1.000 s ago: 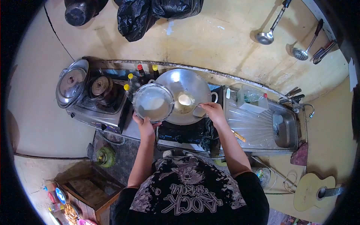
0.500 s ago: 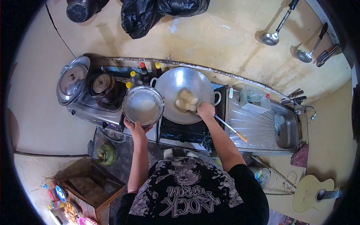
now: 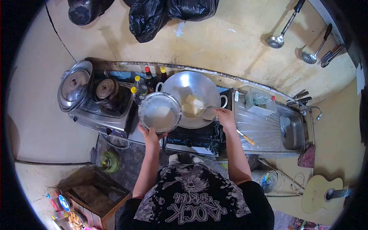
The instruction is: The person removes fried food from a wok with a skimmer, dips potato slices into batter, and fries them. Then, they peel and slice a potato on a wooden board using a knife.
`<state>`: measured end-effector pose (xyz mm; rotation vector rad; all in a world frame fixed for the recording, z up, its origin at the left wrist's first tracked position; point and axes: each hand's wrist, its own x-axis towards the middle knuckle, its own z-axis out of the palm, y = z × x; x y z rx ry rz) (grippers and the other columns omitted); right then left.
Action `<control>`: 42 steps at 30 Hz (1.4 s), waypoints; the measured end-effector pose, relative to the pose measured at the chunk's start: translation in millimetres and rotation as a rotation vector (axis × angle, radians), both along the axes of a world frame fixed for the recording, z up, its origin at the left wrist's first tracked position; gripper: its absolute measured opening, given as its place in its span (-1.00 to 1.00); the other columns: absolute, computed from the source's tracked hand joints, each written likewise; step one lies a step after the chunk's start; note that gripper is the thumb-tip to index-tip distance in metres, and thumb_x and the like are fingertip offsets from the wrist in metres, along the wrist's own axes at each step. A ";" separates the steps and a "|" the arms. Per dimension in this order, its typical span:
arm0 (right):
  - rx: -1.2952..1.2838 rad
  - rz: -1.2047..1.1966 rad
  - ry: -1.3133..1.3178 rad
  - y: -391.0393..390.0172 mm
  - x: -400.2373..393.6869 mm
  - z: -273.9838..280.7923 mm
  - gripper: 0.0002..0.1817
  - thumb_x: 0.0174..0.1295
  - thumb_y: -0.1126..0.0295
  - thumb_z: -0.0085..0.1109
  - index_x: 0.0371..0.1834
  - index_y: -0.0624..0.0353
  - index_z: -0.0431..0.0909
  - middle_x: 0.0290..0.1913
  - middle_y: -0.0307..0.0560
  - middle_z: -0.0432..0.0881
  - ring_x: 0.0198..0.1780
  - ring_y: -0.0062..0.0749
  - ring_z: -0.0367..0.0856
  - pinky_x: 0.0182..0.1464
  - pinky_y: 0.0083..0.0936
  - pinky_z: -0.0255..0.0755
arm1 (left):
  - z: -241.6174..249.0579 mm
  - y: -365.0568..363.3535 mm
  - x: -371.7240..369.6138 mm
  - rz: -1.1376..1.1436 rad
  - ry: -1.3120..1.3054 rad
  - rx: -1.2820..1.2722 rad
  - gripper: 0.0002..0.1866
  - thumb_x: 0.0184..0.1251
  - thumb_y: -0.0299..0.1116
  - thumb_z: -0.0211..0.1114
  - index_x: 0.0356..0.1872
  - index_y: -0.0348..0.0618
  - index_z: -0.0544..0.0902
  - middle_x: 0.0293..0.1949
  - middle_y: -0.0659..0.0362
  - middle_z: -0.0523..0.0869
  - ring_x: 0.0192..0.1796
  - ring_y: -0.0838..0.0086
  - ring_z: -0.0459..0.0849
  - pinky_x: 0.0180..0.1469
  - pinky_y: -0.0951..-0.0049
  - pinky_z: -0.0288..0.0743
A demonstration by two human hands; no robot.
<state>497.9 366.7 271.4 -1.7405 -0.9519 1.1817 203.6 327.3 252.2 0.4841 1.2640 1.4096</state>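
My left hand (image 3: 152, 138) grips the lower rim of a metal bowl (image 3: 179, 114), which is held just left of the wok and overlaps its edge. Inside lies a pale, milky batter (image 3: 159, 117). A large wok (image 3: 184, 82) sits on the stove with pale pieces of food (image 3: 188, 109) in oil at its bottom. Over them, my right hand (image 3: 225, 117) is closed on a spoon (image 3: 198, 104) whose tip looks white. Beneath that hand rests a spatula (image 3: 209, 114), its wooden-ended handle pointing out over the wok's right side.
Bottles (image 3: 140, 85) with red and yellow caps stand behind the bowl. A lidded pot (image 3: 107, 89) is on the left burner. To the right are a steel sink (image 3: 294, 136) and a plastic container (image 3: 264, 110). A ladle (image 3: 276, 41) hangs on the wall.
The bowl has moved right, closer over the wok's edge. My right hand has shifted right and back from the food, and the spoon now shows clearly above it.
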 end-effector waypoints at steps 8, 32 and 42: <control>0.439 0.168 -0.400 -46.5 -66.6 40.6 -0.87 0.16 0.44 0.16 -0.31 0.29 0.59 -0.47 -0.12 0.63 -0.45 -0.51 0.57 -0.36 -0.55 0.44 | 12.6 -6.9 19.4 -0.235 -0.133 0.070 -0.47 0.27 -0.50 -0.09 0.22 0.09 -0.01 0.09 0.01 0.36 -0.15 0.23 0.62 -0.48 0.39 0.66; 0.373 0.453 -0.920 -416.8 -198.9 47.3 -0.88 0.13 0.37 0.08 -0.34 0.10 0.59 -0.42 0.01 0.63 -0.38 -0.06 0.61 -0.35 -0.28 0.47 | 35.9 -409.6 -80.0 -0.208 0.062 0.166 -0.46 0.29 -0.57 -0.19 0.26 0.04 -0.08 0.14 0.00 0.29 -0.09 0.27 0.59 -0.44 0.44 0.67; 0.525 0.670 -0.612 -542.3 -312.5 50.6 -0.84 0.16 0.34 0.10 -0.29 0.13 0.62 -0.44 0.02 0.63 -0.43 -0.16 0.63 -0.40 -0.35 0.45 | 49.8 -569.6 -173.3 0.015 0.080 0.220 -0.43 0.25 -0.59 -0.19 0.27 0.05 -0.09 0.14 -0.02 0.27 -0.06 0.25 0.59 -0.43 0.43 0.68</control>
